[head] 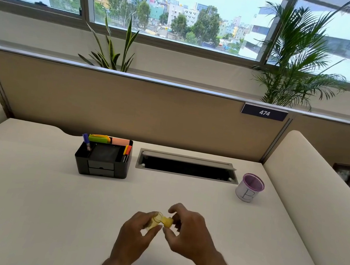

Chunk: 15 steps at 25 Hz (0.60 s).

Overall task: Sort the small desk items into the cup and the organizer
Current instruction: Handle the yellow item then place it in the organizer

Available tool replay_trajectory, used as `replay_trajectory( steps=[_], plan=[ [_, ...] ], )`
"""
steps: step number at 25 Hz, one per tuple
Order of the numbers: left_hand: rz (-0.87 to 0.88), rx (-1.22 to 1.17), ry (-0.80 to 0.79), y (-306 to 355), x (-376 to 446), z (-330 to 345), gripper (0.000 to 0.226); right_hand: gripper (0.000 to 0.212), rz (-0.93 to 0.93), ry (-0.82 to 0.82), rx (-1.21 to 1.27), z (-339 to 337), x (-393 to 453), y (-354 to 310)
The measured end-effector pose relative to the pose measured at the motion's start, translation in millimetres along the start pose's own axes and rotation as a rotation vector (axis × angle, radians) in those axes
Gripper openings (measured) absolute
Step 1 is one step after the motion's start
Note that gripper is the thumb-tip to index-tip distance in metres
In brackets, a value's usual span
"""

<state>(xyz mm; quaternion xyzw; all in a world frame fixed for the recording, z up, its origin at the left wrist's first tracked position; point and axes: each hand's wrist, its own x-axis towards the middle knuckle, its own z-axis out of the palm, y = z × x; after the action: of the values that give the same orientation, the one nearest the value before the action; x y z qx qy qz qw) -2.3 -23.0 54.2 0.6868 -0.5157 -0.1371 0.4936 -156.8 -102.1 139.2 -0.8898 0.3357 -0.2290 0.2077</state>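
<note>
**Most of the desk is sorted; one small yellow piece is in hand**

From the head camera, the only view there is, both hands meet low over the near middle of the desk (pixel 25 201). The left hand (pixel 134 236) curls its fingers and thumb around a small clear container (pixel 155 220), tipped so its open mouth faces the other hand. The right hand (pixel 188 235) pinches a little yellow item (pixel 167 222) between thumb and fingertips, right at that mouth and touching it or nearly so. I cannot tell whether the yellow piece is a cap for the container or something loose going in or coming out.

Well beyond the left hand, up and to its left, stands the black organizer (pixel 102 160). It already holds pens (pixel 126 153) in its right slot, a blue marker (pixel 86 141) in its left one, and bright sticky notes (pixel 110 140) along its back. Far off beyond the right hand, up and to its right, sits the purple mesh cup (pixel 250 188); its inside is not visible from here.

No other loose item shows on the desk around the hands. My reading is that the sorting is close to finished: what the hands hold looks like the last thing left, and it has yet to go to the cup or the organizer.
</note>
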Motion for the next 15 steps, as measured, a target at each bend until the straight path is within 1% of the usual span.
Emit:
replay_trajectory(
  steps=[3, 8, 15],
  plan=[
    [0.032, 0.011, -0.009, 5.5, -2.7, -2.7, 0.031, 0.024, -0.042, -0.015, -0.054, -6.4, 5.9, -2.9],
    [0.101, 0.033, -0.023, 14.3, -7.4, -7.4, 0.030, 0.035, -0.077, -0.113, -0.063, -7.0, 8.1, -7.6],
    [0.155, 0.059, -0.028, 23.8, -8.5, -8.9, 0.030, 0.038, -0.119, -0.202, -0.115, -12.1, 10.4, -10.9]
  ],
)
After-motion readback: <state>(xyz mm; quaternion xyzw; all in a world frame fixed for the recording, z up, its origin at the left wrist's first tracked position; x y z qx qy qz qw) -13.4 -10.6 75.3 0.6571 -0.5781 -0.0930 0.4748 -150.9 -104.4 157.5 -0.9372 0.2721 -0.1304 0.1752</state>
